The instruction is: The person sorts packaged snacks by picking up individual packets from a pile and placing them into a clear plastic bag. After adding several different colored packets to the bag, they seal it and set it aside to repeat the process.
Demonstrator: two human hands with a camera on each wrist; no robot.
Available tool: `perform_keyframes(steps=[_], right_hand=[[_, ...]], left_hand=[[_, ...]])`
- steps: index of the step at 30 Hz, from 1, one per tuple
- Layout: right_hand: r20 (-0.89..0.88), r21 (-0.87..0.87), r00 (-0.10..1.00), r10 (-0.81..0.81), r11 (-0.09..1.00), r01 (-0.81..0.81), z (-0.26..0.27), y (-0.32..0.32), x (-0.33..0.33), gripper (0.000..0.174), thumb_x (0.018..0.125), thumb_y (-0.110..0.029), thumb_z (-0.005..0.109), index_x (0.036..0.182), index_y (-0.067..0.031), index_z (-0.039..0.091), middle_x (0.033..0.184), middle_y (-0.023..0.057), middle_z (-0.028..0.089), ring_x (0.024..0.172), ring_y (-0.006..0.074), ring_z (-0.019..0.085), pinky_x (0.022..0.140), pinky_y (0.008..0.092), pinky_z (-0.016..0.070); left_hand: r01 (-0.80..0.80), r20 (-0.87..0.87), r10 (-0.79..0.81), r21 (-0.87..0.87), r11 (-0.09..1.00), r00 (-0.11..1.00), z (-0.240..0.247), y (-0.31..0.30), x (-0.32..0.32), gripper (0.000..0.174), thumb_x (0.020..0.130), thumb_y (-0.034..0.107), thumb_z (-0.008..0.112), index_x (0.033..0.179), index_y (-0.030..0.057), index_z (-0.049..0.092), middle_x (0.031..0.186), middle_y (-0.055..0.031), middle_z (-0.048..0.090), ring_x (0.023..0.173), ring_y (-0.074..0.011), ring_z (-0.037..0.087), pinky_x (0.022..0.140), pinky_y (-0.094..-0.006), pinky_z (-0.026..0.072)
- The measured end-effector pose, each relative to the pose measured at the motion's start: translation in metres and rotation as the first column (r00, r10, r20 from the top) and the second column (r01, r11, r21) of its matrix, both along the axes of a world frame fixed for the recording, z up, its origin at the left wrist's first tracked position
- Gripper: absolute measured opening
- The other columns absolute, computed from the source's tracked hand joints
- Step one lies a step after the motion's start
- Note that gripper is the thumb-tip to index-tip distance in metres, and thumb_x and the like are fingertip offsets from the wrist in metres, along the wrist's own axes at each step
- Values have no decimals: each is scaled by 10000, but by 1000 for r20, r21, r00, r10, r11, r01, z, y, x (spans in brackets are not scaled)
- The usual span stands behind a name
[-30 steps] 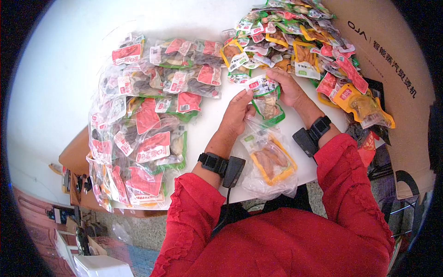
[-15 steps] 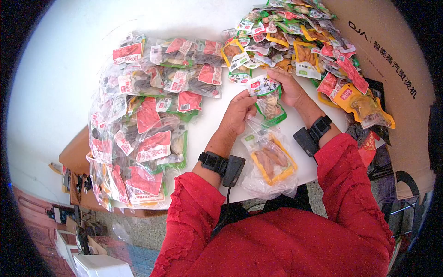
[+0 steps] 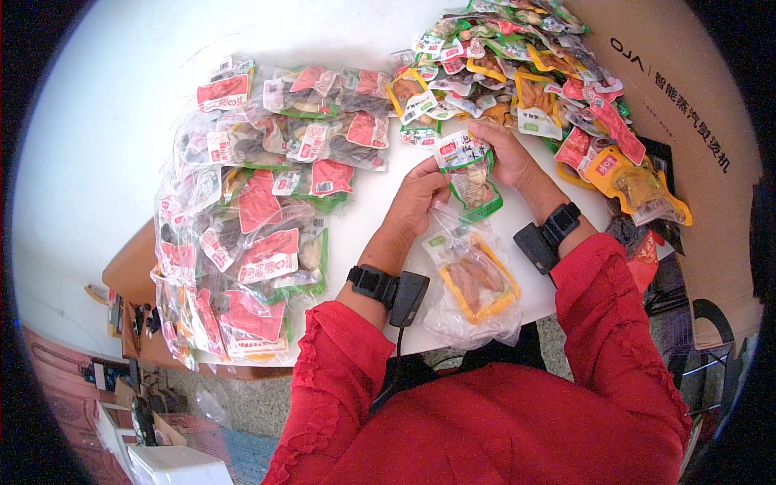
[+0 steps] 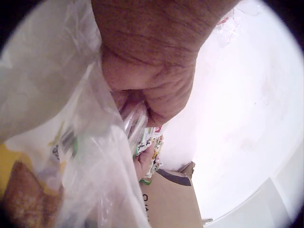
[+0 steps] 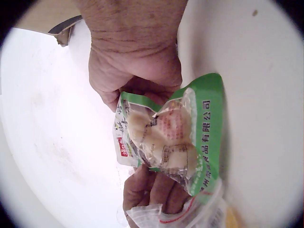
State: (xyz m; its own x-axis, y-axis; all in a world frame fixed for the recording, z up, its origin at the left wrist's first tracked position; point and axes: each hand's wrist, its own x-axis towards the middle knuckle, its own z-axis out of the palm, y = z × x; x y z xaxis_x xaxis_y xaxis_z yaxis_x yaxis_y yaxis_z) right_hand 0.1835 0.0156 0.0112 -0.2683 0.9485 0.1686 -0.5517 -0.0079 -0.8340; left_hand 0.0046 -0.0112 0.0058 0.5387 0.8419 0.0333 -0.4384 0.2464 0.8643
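A green-edged food packet [image 3: 472,179] is held upright between both hands over the white table. The right hand [image 3: 507,155] pinches its upper right side; in the right wrist view the right hand [image 5: 135,71] grips the packet [image 5: 166,137] near its top. The left hand [image 3: 418,198] holds the packet's left edge and also the gathered mouth of a clear plastic bag [image 3: 440,311]. Inside that bag lies a yellow-edged packet [image 3: 478,279]. In the left wrist view the left hand [image 4: 147,71] has its curled fingers round the clear plastic [image 4: 99,156], and its fingertips are hidden.
Rows of filled clear bags [image 3: 267,202] cover the left of the table [image 3: 380,303]. Heaped loose packets [image 3: 485,69] lie at the back right, some reaching the right side. A large cardboard box [image 3: 687,121] stands beyond them. Cluttered shelving is at the lower left.
The green-edged packet's top has tilted a little, and its printed label has shifted slightly. Both hands keep their hold in nearly the same place.
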Motion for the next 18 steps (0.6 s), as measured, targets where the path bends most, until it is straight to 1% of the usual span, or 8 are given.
perform_keyframes(steps=[5,7,9,10,11,15,18], right_hand=[[9,-13,1000,-14,1000,14,3,-3,-1,182,819,-245,540,852,-69,565,756,30,607,649,108,593,588,255,496],[-2,6,1000,22,1000,-22,3,-3,0,178,820,-240,539,852,-67,564,764,32,607,653,109,593,591,259,497],[-9,3,999,37,999,-37,1,0,1,173,819,-236,539,850,-67,565,764,31,606,654,108,592,594,257,496],[-16,0,999,51,999,-51,0,1,0,169,818,-231,540,848,-67,566,764,31,605,654,108,591,596,256,495],[-16,0,999,51,999,-51,0,1,0,169,818,-231,540,848,-67,566,764,31,605,654,108,591,596,256,495],[9,-2,1000,2,1000,-2,-2,1,1,153,814,-219,544,835,-70,568,761,24,600,666,103,583,616,254,485],[21,-8,1000,-17,1000,17,1,-1,0,148,810,-217,549,827,-71,568,764,22,598,677,101,579,624,255,480]], left_hand=[[4,-3,-4,-17,1000,1000,1,-1,-1,258,745,-20,473,993,7,536,755,-2,536,452,-48,369,388,-165,293],[9,5,-9,-24,1000,1000,0,-1,-1,255,749,-17,474,996,8,533,756,-2,537,451,-47,368,387,-166,290],[18,10,-18,-8,1000,1000,0,0,-1,225,779,32,501,1001,16,531,756,1,537,448,-48,363,385,-167,279],[17,10,-17,-7,1000,1000,1,-1,-1,225,779,32,501,1001,16,531,756,1,537,448,-48,363,385,-167,279],[-1,9,1,-27,1000,1000,3,-3,0,213,794,65,510,1002,21,532,755,4,538,446,-49,357,384,-168,271],[-20,0,20,-43,999,1000,5,-5,1,214,831,153,513,1008,34,532,751,12,537,445,-49,338,382,-171,247],[-18,-8,18,-28,999,1000,4,-4,1,219,837,157,499,1016,35,528,753,13,535,446,-50,327,382,-171,238]])
